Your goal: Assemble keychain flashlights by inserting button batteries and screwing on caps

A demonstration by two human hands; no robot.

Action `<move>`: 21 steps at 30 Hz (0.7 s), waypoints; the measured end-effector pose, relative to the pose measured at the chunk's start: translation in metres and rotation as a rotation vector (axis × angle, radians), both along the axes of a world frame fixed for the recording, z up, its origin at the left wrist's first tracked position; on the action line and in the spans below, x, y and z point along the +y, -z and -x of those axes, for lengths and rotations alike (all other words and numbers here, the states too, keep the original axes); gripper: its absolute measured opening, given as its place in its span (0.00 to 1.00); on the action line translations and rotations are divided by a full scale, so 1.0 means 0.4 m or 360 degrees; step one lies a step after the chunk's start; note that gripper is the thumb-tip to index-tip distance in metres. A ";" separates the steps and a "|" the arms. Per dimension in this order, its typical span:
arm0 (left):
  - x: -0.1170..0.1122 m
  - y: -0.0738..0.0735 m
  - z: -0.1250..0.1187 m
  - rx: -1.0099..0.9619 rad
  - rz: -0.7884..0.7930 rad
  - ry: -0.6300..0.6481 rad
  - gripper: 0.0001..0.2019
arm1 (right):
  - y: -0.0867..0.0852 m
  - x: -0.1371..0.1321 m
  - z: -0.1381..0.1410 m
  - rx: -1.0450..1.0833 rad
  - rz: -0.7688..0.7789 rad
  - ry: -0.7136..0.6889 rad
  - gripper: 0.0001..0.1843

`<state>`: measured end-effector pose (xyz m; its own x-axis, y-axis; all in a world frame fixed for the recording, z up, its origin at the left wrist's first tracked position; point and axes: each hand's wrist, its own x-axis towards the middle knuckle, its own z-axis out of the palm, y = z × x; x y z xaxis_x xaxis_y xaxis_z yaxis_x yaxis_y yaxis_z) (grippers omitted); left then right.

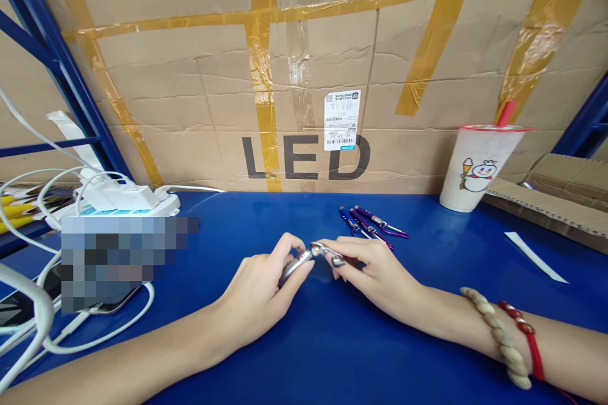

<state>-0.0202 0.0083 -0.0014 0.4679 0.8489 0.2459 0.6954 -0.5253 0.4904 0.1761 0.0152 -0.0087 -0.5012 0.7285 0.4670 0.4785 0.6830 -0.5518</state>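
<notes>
My left hand [266, 285] is closed around a small silver metal tube [297, 266], which looks like a keychain flashlight. At the tube's end, my right hand [380, 266] pinches a silver carabiner clip [327, 250]. The tube and clip meet between my fingertips, just above the blue tabletop [332, 342]. Whether they are linked is too small to tell. Behind my right hand lie several similar slim tubes with clips: a blue keychain flashlight [348, 218] and purple keychain flashlights [368, 215].
A drink cup [475, 171] with a red straw stands at the back right, beside an open cardboard box [560, 202]. A white strip [536, 257] lies in front. To the left are a power strip [142, 202], white cables [42, 304] and a pixelated patch. A large carton [213, 107] backs the table.
</notes>
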 end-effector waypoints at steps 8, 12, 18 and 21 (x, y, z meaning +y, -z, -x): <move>0.004 -0.002 -0.003 -0.0052 0.0031 -0.0010 0.09 | 0.009 0.016 0.000 0.0054 0.0203 0.0178 0.16; 0.006 -0.002 -0.004 -0.0032 0.0018 -0.0024 0.09 | 0.011 0.020 0.002 0.0047 0.0269 0.0207 0.17; 0.007 -0.001 -0.002 -0.0038 0.0008 -0.0004 0.08 | 0.009 0.029 0.000 0.0187 0.0354 0.0204 0.17; 0.007 -0.002 0.000 -0.0075 -0.0001 -0.0023 0.08 | 0.007 0.028 0.003 0.0185 0.0329 0.0283 0.17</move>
<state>-0.0200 0.0109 -0.0006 0.4433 0.8553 0.2681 0.6791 -0.5157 0.5223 0.1751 0.0264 -0.0117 -0.3089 0.8857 0.3466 0.5060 0.4616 -0.7286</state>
